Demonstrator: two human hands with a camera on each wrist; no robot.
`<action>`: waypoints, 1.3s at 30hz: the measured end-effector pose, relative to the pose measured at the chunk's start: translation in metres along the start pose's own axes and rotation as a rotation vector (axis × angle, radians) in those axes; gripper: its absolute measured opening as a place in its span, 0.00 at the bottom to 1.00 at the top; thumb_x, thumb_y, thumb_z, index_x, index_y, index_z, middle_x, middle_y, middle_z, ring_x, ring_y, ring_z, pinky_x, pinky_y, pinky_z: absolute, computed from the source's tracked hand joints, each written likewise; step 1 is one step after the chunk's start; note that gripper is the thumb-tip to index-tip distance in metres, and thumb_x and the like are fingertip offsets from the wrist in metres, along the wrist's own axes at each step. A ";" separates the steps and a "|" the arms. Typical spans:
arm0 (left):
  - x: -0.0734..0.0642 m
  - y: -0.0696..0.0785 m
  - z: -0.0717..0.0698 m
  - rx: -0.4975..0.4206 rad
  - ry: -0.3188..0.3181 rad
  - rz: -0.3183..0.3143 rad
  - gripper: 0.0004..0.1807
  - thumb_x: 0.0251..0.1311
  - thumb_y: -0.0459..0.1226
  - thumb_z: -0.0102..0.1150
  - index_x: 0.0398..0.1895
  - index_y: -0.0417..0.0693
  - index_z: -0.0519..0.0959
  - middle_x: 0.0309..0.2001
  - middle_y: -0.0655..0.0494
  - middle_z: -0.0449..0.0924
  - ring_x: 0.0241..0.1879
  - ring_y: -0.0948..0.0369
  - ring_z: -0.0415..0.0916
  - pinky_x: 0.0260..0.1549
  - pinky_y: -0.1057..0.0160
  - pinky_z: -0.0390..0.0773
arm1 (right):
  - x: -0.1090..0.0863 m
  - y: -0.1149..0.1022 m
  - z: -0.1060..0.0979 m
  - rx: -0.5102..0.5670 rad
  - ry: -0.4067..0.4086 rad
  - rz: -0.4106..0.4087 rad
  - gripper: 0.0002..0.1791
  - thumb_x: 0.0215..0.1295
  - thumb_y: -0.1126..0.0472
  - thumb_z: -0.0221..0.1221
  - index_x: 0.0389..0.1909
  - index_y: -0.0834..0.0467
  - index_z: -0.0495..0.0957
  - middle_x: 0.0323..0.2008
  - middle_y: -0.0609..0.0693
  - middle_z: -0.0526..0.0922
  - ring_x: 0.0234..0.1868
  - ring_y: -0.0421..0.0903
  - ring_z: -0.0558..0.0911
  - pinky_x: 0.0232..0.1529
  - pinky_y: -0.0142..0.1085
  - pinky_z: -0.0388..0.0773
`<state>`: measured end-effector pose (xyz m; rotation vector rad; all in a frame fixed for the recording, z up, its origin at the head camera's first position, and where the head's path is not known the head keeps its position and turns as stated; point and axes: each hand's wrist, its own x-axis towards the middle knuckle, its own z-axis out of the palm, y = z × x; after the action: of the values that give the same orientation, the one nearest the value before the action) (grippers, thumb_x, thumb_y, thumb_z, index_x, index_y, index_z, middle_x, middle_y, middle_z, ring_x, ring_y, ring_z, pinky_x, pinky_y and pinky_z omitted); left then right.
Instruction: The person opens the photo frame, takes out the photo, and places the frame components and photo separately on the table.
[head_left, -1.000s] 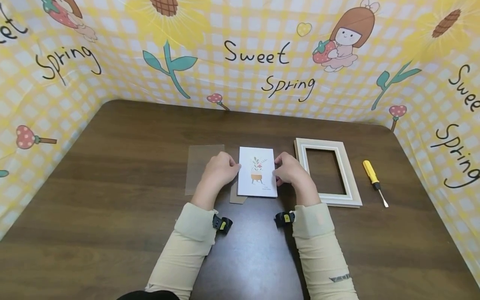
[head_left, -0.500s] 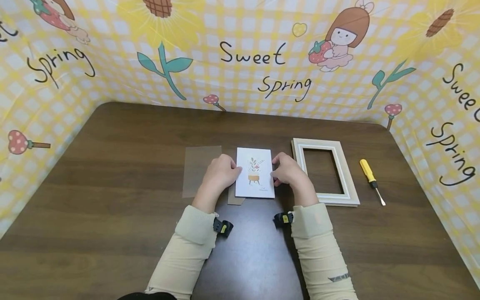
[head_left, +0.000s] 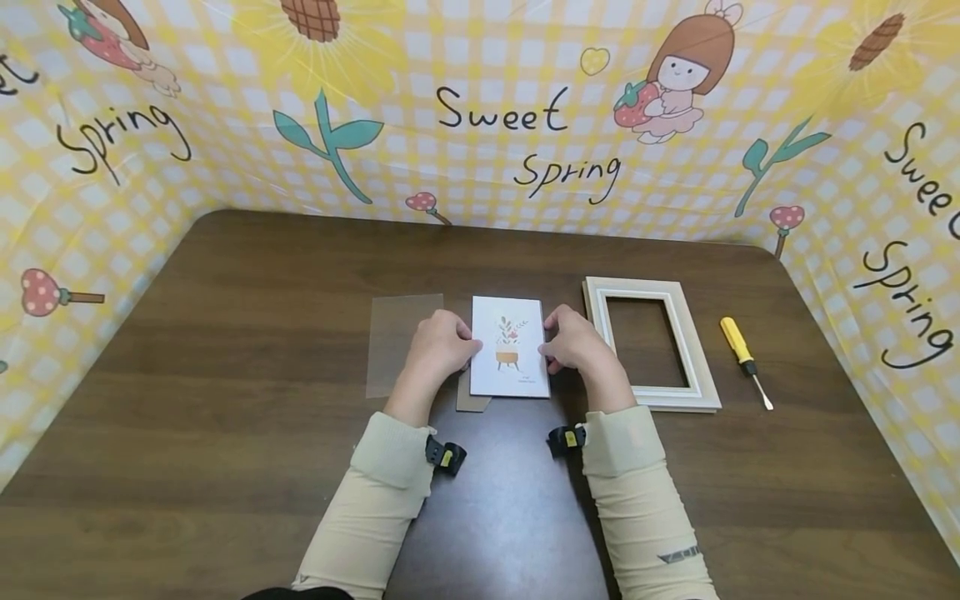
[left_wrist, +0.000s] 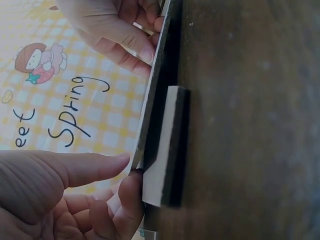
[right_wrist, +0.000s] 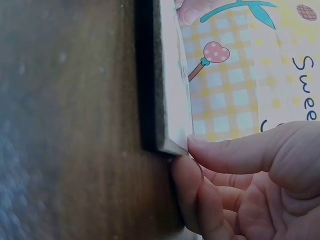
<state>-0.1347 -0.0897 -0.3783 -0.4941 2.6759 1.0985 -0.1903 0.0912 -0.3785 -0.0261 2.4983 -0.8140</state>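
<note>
A white picture card (head_left: 509, 367) printed with a potted plant lies face up between the two hands in the head view. My left hand (head_left: 437, 346) pinches its left edge, thumb on top and fingers underneath. At the opposite edge, my right hand (head_left: 581, 342) pinches it likewise. Seen edge-on in the left wrist view, the card has a thick, dark-sided board (left_wrist: 151, 107) under it. A flat tan piece (head_left: 472, 400) sticks out below the near left corner. The right wrist view shows the right thumb (right_wrist: 227, 152) at the card's corner.
To the left, partly behind the left hand, lies a clear sheet (head_left: 390, 350). A cream picture frame (head_left: 701, 358) lies right of the right hand, and a yellow-handled screwdriver (head_left: 738, 343) beyond it. Patterned yellow cloth (head_left: 480, 50) surrounds the brown table (head_left: 225, 375).
The head view has shifted slightly. The left thumb has slid a little nearer the person along the card's edge; both hands keep holding the card in about the same place.
</note>
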 end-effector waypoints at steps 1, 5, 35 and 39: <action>0.001 0.000 0.000 -0.005 0.003 0.000 0.11 0.65 0.38 0.63 0.44 0.40 0.85 0.42 0.45 0.83 0.36 0.53 0.78 0.31 0.64 0.76 | 0.000 0.000 0.000 -0.001 0.003 -0.001 0.20 0.68 0.66 0.60 0.57 0.62 0.67 0.43 0.62 0.81 0.27 0.48 0.86 0.47 0.46 0.78; 0.001 -0.001 -0.001 -0.019 0.008 0.005 0.10 0.64 0.37 0.64 0.43 0.39 0.84 0.40 0.45 0.83 0.34 0.55 0.79 0.31 0.64 0.76 | -0.001 -0.002 0.000 -0.012 0.009 -0.006 0.20 0.67 0.66 0.61 0.57 0.62 0.67 0.44 0.63 0.82 0.28 0.48 0.87 0.50 0.47 0.78; 0.006 -0.011 -0.022 -0.123 -0.061 0.024 0.10 0.66 0.37 0.61 0.45 0.39 0.80 0.39 0.43 0.84 0.33 0.55 0.81 0.33 0.64 0.75 | -0.001 0.002 -0.001 -0.008 0.009 -0.047 0.17 0.70 0.67 0.56 0.58 0.62 0.68 0.32 0.57 0.80 0.24 0.46 0.84 0.40 0.41 0.77; 0.005 -0.014 -0.025 -0.161 -0.065 0.030 0.10 0.66 0.37 0.60 0.45 0.39 0.80 0.42 0.42 0.84 0.35 0.54 0.81 0.35 0.63 0.75 | -0.001 0.003 0.000 -0.006 0.007 -0.055 0.17 0.70 0.67 0.55 0.57 0.62 0.68 0.31 0.56 0.78 0.24 0.46 0.83 0.38 0.39 0.76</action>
<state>-0.1359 -0.1176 -0.3714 -0.4378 2.5595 1.3224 -0.1888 0.0935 -0.3794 -0.0948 2.5165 -0.8307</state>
